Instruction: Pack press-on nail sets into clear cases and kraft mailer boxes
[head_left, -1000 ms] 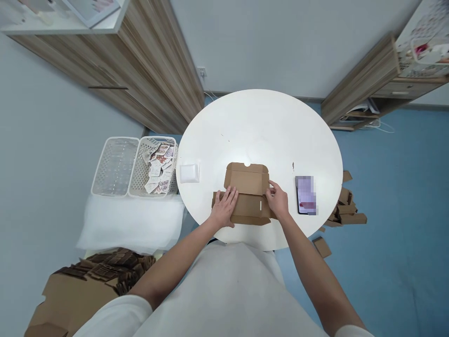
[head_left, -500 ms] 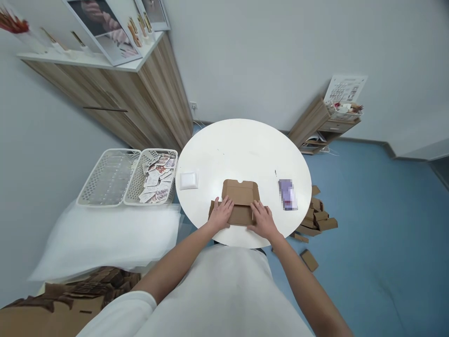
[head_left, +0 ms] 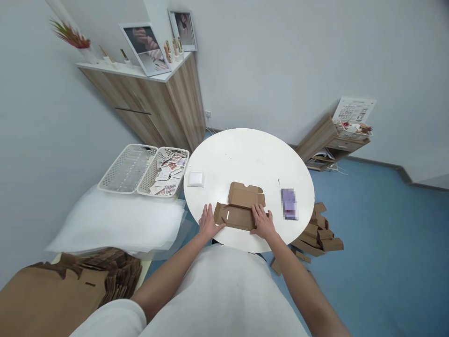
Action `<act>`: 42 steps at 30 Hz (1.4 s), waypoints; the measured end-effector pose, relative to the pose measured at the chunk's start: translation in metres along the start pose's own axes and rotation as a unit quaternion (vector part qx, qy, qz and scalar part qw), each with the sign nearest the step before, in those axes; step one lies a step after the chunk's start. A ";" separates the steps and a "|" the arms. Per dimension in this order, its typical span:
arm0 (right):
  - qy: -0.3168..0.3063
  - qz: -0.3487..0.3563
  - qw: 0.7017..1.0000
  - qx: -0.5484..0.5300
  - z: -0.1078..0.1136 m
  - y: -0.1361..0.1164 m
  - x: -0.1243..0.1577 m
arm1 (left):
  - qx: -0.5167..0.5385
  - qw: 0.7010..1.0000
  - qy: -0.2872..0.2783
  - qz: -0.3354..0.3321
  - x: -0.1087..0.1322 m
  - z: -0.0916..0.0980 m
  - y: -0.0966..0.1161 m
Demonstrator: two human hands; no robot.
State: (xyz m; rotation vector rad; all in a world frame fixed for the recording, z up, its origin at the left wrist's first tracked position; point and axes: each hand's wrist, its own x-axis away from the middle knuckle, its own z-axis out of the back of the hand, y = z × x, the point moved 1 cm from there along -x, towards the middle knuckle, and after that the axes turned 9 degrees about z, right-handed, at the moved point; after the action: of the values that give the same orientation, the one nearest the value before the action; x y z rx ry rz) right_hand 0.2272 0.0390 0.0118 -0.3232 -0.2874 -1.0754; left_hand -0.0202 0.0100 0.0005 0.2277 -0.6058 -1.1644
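A brown cardboard box blank (head_left: 242,206), partly folded, lies near the front edge of the round white table (head_left: 245,159). My left hand (head_left: 208,223) rests at the blank's left end, fingers spread against its raised side flap. My right hand (head_left: 261,222) lies flat on the blank's right part, fingers stretched out and pressing down. The blank's lid panel with a notch points away from me.
A small white packet (head_left: 195,179) and a phone (head_left: 289,204) lie on the table. Two white baskets (head_left: 140,168), one with several printed sachets, stand left on white foam sheets (head_left: 115,222). Flat cardboard blanks (head_left: 70,285) lie lower left; folded boxes (head_left: 317,231) are piled on the blue floor.
My left hand has slid off the top of the blank to its left end, where a side flap now stands up. My right hand stays pressing. The camera has tilted up and back.
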 end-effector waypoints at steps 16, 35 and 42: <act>0.031 0.053 0.995 -0.081 -0.006 0.008 -0.005 | 0.183 0.975 -0.003 0.126 -0.003 -0.019 0.021; -0.007 0.120 0.986 -0.114 -0.001 0.013 0.000 | 0.058 0.992 -0.041 0.101 0.002 -0.014 0.047; -0.016 0.120 0.984 -0.129 0.002 0.016 0.001 | 0.001 0.995 -0.050 0.087 0.002 -0.018 0.046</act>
State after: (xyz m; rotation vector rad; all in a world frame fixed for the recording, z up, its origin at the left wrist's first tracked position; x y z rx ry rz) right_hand 0.2418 0.0463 0.0121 -0.5934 -0.1321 -0.8689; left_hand 0.0269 0.0240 0.0081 0.1155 -0.7012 -1.0121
